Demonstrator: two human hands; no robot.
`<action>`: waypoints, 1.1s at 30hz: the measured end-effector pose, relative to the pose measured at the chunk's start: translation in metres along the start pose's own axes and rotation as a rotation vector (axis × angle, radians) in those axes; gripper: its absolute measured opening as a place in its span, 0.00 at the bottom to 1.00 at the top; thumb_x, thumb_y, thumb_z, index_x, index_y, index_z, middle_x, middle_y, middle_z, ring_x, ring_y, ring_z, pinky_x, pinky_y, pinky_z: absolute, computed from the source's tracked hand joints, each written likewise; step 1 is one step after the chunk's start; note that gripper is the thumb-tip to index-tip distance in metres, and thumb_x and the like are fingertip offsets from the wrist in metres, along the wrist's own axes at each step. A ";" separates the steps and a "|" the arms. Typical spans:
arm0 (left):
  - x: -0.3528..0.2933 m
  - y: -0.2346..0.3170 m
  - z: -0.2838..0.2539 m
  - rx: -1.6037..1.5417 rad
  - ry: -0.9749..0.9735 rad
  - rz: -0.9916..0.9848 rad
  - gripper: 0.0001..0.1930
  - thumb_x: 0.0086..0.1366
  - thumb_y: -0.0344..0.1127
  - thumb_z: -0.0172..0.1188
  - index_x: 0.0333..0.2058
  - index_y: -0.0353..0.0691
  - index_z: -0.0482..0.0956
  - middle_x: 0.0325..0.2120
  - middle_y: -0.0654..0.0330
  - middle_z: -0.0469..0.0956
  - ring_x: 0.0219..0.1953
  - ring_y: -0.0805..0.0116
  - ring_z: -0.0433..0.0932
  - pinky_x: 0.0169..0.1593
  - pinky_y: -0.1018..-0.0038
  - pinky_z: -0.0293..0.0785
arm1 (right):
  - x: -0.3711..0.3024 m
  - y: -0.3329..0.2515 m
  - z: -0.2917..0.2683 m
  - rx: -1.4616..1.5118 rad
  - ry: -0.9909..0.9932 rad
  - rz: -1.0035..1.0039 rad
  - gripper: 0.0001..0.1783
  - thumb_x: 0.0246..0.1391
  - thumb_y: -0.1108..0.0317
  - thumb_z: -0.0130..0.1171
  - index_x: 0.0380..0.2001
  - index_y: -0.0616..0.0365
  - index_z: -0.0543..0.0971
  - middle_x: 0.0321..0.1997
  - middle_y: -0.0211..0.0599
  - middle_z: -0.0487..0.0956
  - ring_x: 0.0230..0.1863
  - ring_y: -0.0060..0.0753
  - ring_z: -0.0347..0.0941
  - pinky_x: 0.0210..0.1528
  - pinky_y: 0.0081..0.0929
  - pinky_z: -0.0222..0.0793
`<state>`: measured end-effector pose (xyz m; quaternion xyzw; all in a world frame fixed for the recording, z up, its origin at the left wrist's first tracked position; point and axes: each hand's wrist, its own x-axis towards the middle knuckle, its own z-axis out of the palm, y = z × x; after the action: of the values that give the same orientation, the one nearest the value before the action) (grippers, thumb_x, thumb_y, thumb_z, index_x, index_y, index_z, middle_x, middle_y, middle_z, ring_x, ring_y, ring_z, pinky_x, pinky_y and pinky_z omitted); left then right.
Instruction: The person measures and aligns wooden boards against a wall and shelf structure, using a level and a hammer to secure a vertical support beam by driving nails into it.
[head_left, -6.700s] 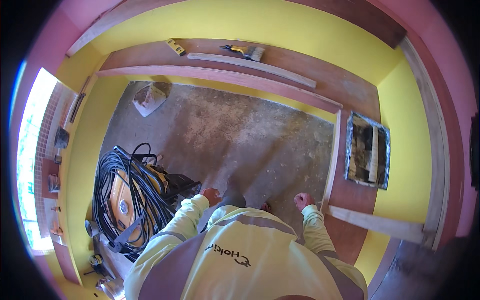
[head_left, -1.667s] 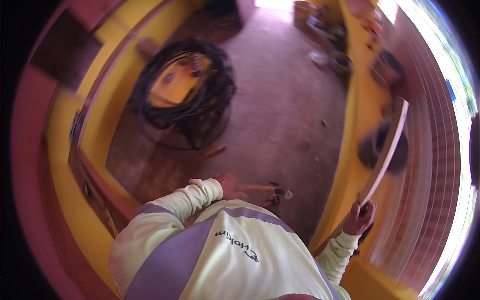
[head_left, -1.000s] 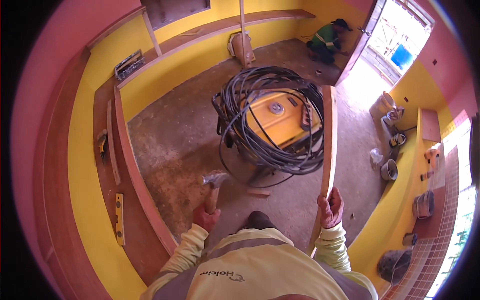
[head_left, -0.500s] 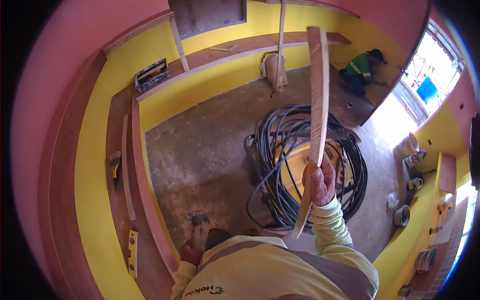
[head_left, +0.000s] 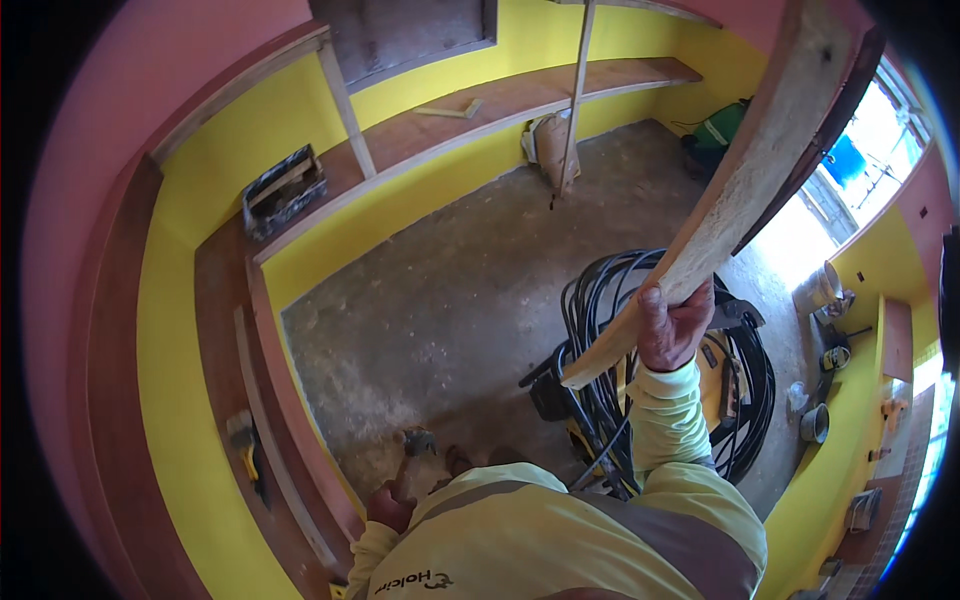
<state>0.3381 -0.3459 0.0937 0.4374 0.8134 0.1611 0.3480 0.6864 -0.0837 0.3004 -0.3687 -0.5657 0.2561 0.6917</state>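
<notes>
Two of my hands are full: my right hand [head_left: 675,325] is wrapped around a long wooden plank [head_left: 735,180], and my left hand [head_left: 391,507] is closed on the handle of a hammer [head_left: 418,441]. The coil of black cable [head_left: 762,410] lies over a yellow machine [head_left: 712,385]; my plank slants above that coil, its near end over the coil's left side, and my hammer is well apart to the coil's left. Farther left of the coil lie a paintbrush [head_left: 243,440] and a thin wooden strip [head_left: 275,425]. Beyond the coil stands a bulging bag [head_left: 549,145], and a bucket [head_left: 817,287] stands to its right.
</notes>
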 end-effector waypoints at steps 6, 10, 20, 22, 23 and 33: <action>0.139 0.038 -0.031 0.021 -0.016 0.082 0.23 0.40 0.41 0.65 0.36 0.34 0.77 0.29 0.44 0.79 0.34 0.48 0.79 0.40 0.60 0.74 | 0.077 0.069 0.054 -0.220 0.047 -0.039 0.30 0.47 0.57 0.67 0.45 0.63 0.65 0.33 0.33 0.72 0.34 0.26 0.69 0.40 0.23 0.66; 0.232 0.078 -0.032 -0.034 -0.035 0.170 0.23 0.40 0.43 0.67 0.34 0.34 0.78 0.28 0.44 0.79 0.33 0.48 0.79 0.40 0.62 0.74 | 0.141 0.155 0.086 -0.147 0.114 -0.043 0.22 0.50 0.65 0.63 0.42 0.62 0.65 0.34 0.36 0.74 0.35 0.28 0.72 0.39 0.25 0.68; 0.412 0.238 -0.055 0.005 -0.074 0.122 0.24 0.40 0.48 0.68 0.30 0.33 0.78 0.27 0.43 0.79 0.32 0.47 0.79 0.38 0.61 0.73 | 0.369 0.311 0.159 -0.009 0.129 -0.102 0.16 0.52 0.67 0.60 0.39 0.62 0.67 0.30 0.35 0.75 0.31 0.28 0.72 0.36 0.27 0.69; 0.442 0.260 -0.056 0.012 -0.093 0.108 0.24 0.40 0.47 0.67 0.31 0.33 0.78 0.28 0.43 0.79 0.32 0.48 0.79 0.38 0.62 0.73 | 0.427 0.331 0.179 -0.039 0.117 -0.191 0.17 0.52 0.67 0.60 0.41 0.63 0.68 0.32 0.37 0.75 0.32 0.29 0.73 0.36 0.27 0.70; 0.460 0.274 -0.058 0.017 -0.090 0.117 0.23 0.40 0.46 0.67 0.31 0.33 0.78 0.28 0.43 0.79 0.32 0.48 0.79 0.38 0.62 0.73 | 0.459 0.343 0.186 -0.119 0.101 -0.267 0.18 0.52 0.67 0.60 0.42 0.63 0.68 0.32 0.37 0.76 0.33 0.29 0.73 0.36 0.26 0.70; 0.663 0.323 -0.043 0.268 -0.144 0.646 0.29 0.48 0.40 0.60 0.53 0.51 0.71 0.23 0.49 0.77 0.27 0.50 0.78 0.33 0.58 0.73 | 0.670 0.562 0.290 -0.125 0.047 -0.104 0.20 0.50 0.62 0.61 0.43 0.61 0.69 0.35 0.43 0.78 0.36 0.34 0.74 0.40 0.32 0.70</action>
<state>0.2529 0.3843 0.0252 0.7240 0.6204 0.1235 0.2749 0.5930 0.8321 0.2743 -0.3870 -0.5827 0.1755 0.6927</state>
